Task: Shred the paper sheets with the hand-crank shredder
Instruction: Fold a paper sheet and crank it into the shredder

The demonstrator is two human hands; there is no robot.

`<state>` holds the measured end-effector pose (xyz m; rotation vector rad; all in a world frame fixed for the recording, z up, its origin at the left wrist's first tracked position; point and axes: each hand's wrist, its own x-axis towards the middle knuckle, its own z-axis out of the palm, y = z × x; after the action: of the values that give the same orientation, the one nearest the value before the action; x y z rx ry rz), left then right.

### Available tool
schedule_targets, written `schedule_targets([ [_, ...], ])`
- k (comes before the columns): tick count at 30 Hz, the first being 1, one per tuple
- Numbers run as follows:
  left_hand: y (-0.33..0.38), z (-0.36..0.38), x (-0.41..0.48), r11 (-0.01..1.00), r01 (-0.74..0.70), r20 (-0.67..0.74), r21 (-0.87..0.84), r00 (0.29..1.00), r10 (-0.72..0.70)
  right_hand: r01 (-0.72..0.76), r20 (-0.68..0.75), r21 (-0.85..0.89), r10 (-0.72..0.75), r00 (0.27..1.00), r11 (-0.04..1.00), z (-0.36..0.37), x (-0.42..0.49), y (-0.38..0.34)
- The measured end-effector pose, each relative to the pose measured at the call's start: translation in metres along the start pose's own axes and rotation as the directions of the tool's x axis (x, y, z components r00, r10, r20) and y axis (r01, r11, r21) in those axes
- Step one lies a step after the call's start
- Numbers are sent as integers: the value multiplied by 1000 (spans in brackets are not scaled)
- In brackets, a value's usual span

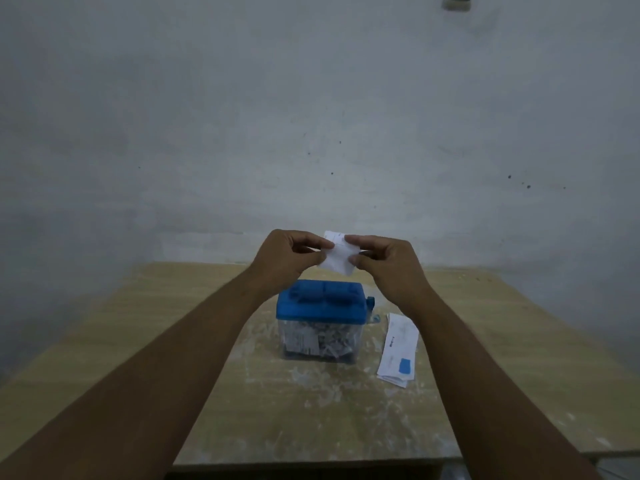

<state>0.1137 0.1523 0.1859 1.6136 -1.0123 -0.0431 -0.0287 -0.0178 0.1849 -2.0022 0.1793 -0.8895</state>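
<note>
From the head camera, both arms reached forward over a wooden table (485,358) that stood against a pale, marked wall (242,116). The left hand (289,258) and the right hand (384,263) were raised together above the table, each pinching one side of a small white paper slip (341,259) between thumb and curled fingers. The slip hung tilted in the air between the hands, higher than the shredder and apart from it.

The hand-crank shredder (320,320) stood upright near the middle of the table, directly beneath the hands. Its blue lid (322,301) sat on a clear bin (318,341) holding a heap of paper shreds (332,337). A blue crank (370,306) stuck out on the lid's right side; its exact shape was too blurred to tell.

Just to the right of the shredder, a stack of paper sheets (398,351) lay flat on the tabletop, the top sheet bearing a blue patch near its nearer end. White smears marked the tabletop around the bin.
</note>
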Motion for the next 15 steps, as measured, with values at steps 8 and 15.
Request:
schedule_targets([
  [8, -47, 8, -1, 997, 26, -8, 68, 1000, -25, -18, 2, -131, 18, 1000, 991, 28, 14, 37],
  [15, -70, 10, -3, 996, 31, 10, 80, 999, -32, -12, 12, -156, 14, 1000, 988, 40, 14, 56],
])
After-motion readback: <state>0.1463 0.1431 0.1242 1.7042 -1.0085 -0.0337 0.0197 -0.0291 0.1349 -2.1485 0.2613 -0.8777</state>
